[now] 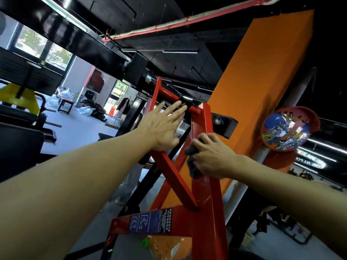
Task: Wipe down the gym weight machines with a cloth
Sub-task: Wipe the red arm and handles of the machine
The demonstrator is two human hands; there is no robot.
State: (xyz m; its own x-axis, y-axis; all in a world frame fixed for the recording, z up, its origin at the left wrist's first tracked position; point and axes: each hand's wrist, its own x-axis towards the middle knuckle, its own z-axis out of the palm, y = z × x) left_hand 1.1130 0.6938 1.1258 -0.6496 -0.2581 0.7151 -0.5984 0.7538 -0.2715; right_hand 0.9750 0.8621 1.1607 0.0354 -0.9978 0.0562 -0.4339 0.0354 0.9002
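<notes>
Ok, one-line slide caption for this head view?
Right hand presses a dark cloth on the red frame; left hand rests open.

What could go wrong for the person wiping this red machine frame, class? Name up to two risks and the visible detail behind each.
1. The left hand rests open near the joint where the red frame meets its top crossbar; if that part pivots, fingers might get pinched.
2. The right hand presses the dark cloth against a glossy upright; the cloth could slip off and the hand knock the edge.
</notes>
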